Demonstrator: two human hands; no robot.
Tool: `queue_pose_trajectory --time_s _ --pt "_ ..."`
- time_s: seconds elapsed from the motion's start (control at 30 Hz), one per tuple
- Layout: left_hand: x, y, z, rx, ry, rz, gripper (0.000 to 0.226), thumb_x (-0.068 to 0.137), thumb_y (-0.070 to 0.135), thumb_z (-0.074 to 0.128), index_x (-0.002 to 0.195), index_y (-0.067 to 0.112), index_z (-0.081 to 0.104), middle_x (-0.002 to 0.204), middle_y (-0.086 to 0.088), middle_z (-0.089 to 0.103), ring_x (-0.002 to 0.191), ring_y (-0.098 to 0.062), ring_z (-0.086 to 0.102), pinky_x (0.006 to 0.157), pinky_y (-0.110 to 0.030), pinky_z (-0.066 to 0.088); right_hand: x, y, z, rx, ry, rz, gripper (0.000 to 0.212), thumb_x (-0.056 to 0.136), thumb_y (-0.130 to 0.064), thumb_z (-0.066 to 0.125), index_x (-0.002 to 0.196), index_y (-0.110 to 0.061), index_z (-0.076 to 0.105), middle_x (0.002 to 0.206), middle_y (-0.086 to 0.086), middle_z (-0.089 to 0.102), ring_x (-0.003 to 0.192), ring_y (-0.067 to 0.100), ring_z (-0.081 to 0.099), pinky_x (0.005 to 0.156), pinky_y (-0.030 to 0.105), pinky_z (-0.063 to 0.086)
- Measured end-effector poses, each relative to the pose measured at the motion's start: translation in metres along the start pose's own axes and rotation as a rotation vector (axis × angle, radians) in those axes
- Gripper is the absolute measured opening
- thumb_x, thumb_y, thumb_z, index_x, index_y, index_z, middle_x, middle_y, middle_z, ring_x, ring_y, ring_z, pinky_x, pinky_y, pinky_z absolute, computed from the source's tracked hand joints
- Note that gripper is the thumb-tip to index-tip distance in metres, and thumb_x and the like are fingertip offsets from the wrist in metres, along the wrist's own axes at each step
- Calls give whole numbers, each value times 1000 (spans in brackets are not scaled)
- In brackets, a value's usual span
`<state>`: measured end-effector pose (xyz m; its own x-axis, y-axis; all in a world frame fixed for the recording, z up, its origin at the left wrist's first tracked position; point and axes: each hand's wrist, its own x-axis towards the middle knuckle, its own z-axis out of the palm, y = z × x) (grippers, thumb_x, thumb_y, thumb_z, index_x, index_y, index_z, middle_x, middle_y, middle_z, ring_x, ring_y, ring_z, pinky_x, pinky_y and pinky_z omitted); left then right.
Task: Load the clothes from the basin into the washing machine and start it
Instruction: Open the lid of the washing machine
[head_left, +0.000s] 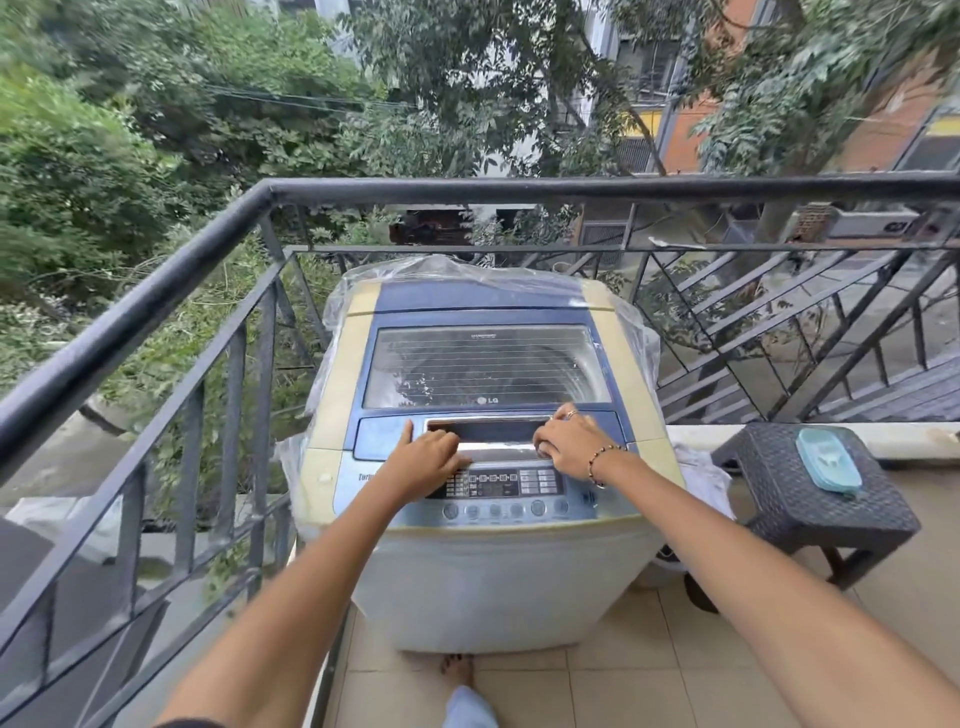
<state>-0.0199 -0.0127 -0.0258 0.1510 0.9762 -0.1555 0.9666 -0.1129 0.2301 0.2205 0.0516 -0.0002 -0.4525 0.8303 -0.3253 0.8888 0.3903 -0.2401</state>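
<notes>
The washing machine (493, 571) stands upright on the tiled balcony floor (623, 675), in the corner of the black railing (467, 189). Its long axis is vertical. The control panel (498, 486) faces the person and the rear edge points out toward the trees. The lid (485, 364) lies flat and closed. Its window shows drum ribbing and reflections, and whether any clothes are inside cannot be determined. Both hands are at the lid handle (493, 448), just behind the panel. The left hand (426, 460) has its fingers curled over the left end and its thumb raised, and the right hand (569, 444) is curled round the right end. No basin and no clothes are in view. The panel shows no clearly lit display, so a started cycle is not confirmed. Assessment: loading cannot be verified as done, and on this evidence opening the lid, loading and starting all remain outstanding. A clear plastic sheet (467, 270) is bunched over the rear of the cabinet. To the right stands a dark woven stool (779, 499) carrying a teal container (828, 460).
</notes>
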Motion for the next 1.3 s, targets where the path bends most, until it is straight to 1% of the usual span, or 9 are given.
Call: queue_pose_trajectory --time_s 0.17,0.27,0.33,0.4,0.57,0.73,0.87,1.0,1.3 --pt "1 1 -17 62 -44 52 44 87 62 49 86 18 45 90 4 53 89 -19 52 107 -44 23 -6 -8 -10 -56 6 -64 30 92 -41 42 96 -20 63 101 4 60 113 20 34 93 43 33" --pt "1 -3 -37 75 3 121 29 90 44 56 94 16 49 93 3 54 86 -17 47 111 -44 24 -11 -8 -29 -77 82 -123 37 83 -54 53 86 -18 56 93 -1 58 102 15 32 85 39 31" --pt "5 -7 -57 97 66 174 15 94 29 53 102 16 51 97 5 55 90 -15 50 110 -47 27 -14 -10 -48 -122 134 -176 22 80 -37 62 85 -21 49 90 -4 52 101 16 33 84 37 32" --pt "8 -11 -79 53 92 201 24 94 27 53 116 17 52 109 4 58 105 -16 53 110 -46 29 -13 -10 -68 -151 185 -198 16 77 -11 57 85 -22 48 88 -5 49 102 20 36 88 38 37" --pt "13 -34 -121 -26 282 294 58 85 61 42 128 24 55 121 2 60 114 -18 51 106 -46 36 0 -2 -121 -157 232 -279 18 69 0 47 78 -15 52 79 0 54 81 20 39 79 46 44" --pt "25 -63 -161 131 522 252 58 88 66 27 126 35 58 116 3 62 112 -19 56 111 -47 30 9 2 -167 75 426 -300 33 79 -10 65 110 -24 67 104 0 60 96 18 54 88 36 46" --pt "55 -68 -195 169 697 141 43 94 42 34 126 25 57 116 -2 63 113 -24 55 112 -51 27 20 3 -206 138 772 -142 26 73 -37 75 91 -21 64 90 -5 60 84 11 54 77 25 43" --pt "98 -72 -224 -60 852 -56 32 95 34 43 117 14 56 112 -6 59 111 -24 49 106 -46 32 57 11 -230 126 1054 -54 16 81 -22 70 93 -12 64 94 3 65 88 17 59 75 21 41" --pt "184 -84 -279 -223 870 -159 39 94 43 50 110 8 55 106 -8 60 105 -25 47 91 -40 34 146 14 -270 201 1154 -62 20 87 -10 61 106 -8 64 108 7 65 104 22 58 82 18 36"
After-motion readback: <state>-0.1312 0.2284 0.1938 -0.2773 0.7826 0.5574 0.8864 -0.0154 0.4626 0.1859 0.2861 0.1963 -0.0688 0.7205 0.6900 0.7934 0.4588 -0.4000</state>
